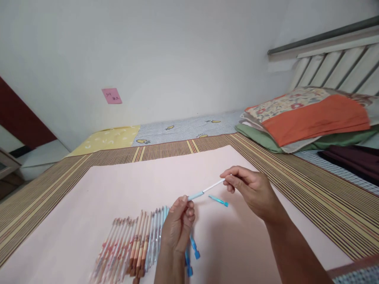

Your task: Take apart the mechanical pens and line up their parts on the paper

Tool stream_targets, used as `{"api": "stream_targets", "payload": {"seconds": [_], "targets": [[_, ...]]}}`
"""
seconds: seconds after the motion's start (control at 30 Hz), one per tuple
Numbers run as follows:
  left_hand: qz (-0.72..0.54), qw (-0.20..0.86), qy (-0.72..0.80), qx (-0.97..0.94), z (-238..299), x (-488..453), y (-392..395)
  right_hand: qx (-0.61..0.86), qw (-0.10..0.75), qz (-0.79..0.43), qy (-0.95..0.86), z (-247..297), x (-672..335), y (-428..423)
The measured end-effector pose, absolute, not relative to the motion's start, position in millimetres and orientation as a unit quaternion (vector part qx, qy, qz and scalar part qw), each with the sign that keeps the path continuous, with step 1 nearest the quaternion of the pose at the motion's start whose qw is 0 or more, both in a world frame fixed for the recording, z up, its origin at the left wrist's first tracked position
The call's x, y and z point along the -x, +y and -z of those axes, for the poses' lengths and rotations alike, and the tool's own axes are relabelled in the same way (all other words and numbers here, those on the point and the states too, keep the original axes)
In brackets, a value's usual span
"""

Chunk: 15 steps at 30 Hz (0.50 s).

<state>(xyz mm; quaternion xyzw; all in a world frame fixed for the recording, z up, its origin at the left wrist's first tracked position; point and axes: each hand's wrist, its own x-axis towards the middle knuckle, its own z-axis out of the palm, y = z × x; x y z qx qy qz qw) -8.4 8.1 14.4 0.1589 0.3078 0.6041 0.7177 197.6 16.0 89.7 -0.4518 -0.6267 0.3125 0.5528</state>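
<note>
My left hand [179, 223] pinches a light blue pen barrel [196, 196] above the pale pink sheet. A thin white pen refill [213, 185] sticks out of the barrel's end, in line with it. My right hand [248, 187] has closed its thumb and fingers on the refill's far end. Beneath them on the sheet lies a bright blue pen part [218, 200], apart from both hands. To the left of my left hand is a row of pens in blue-grey, orange-brown [139, 240] and red-patterned white [111, 248]. Blue pen ends [194, 247] show from behind my left wrist.
The pale pink sheet [124, 185] covers a striped mat [263, 161]. Folded orange and floral bedding [319, 118] is piled at the right, beside a white radiator [340, 65]. A pink note [111, 96] is stuck on the wall. Dark folded cloth [352, 161] lies at the right.
</note>
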Motion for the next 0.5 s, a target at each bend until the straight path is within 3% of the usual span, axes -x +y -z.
{"api": "stream_targets", "payload": {"seconds": [0.23,0.37,0.5], "targets": [[-0.496,0.694,0.338,-0.398,-29,18,-2,0.459,0.563,-0.292,-0.622,-97,-211,12],[-0.397,0.678,0.340,-0.517,-44,15,-10,0.460,0.492,-0.334,-0.660,-102,-205,7],[-0.382,0.689,0.311,-0.532,-50,8,-15,0.438,0.430,-0.336,-0.714,-102,-187,7]]}}
